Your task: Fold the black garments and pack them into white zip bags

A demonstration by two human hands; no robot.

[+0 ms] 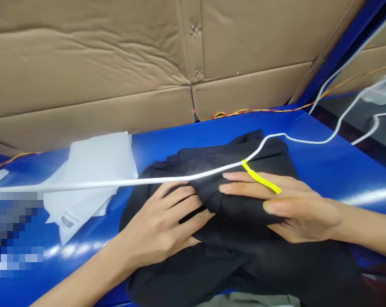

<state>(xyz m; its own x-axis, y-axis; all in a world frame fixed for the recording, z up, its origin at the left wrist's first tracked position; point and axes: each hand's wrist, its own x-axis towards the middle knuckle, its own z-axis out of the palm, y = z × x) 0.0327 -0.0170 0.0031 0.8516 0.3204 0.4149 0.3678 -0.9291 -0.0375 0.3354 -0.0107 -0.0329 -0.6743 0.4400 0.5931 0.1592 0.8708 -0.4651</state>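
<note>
A black cloth garment lies bunched and folded in front of me. My left hand rests on its left part, with the fingers bent into a fold and the fingertips partly hidden by the fabric. On the right side, my right hand has its fingers stretched out along the cloth, with the thumb apart from them. A white cable crosses the view in front of the garment and my left fingers. From it hangs a yellow tag, which overlaps my right fingers in view.
White sheets or flat bags, one with a printed label, lie on the blue table at left. Behind stands a brown cardboard wall. Thin red and yellow wires run along its base. A clear plastic container is at far right.
</note>
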